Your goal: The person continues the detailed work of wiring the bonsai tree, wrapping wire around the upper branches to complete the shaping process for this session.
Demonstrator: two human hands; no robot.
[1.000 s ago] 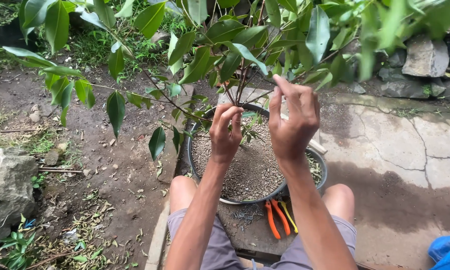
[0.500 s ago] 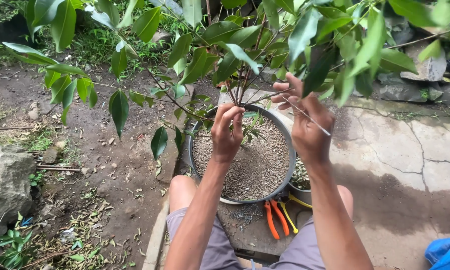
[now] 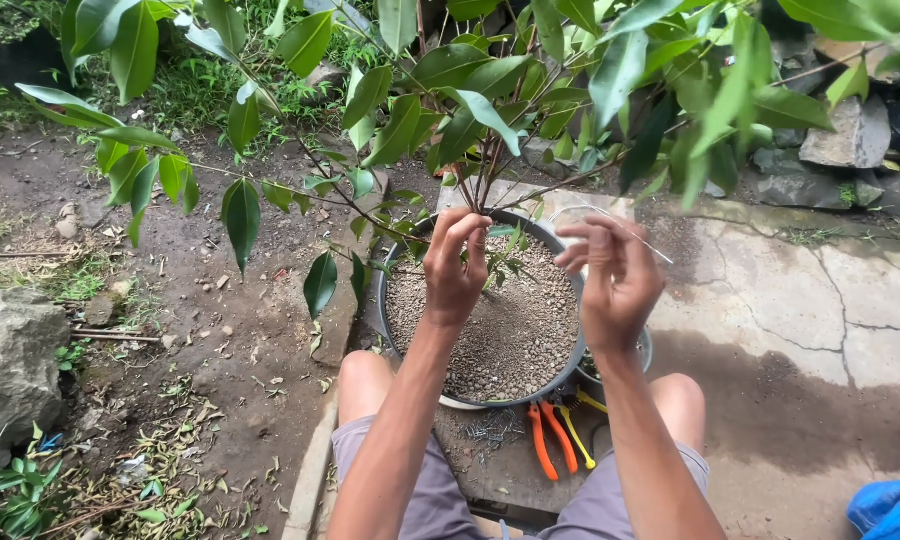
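A small leafy tree grows in a round dark pot [image 3: 410, 350] filled with gravel. My left hand [image 3: 457, 265] closes around the cluster of thin trunks [image 3: 485, 175] just above the gravel. My right hand [image 3: 615, 275] is raised beside the pot's right rim, fingers pinched on a thin wire [image 3: 630, 228] that curves across its fingertips. Both forearms reach forward from between my knees.
Orange-handled pliers [image 3: 548, 440] and a yellow-handled tool [image 3: 575, 435] lie by the pot's near edge. A smaller pot [image 3: 646, 355] sits behind my right wrist. Bare soil and a rock [image 3: 10, 370] lie left, cracked concrete right, a blue object [image 3: 892, 508] at bottom right.
My right hand has come down and turned, now holding the wire lower near the pot rim. My left hand stays on the trunks. The view shifted slightly.
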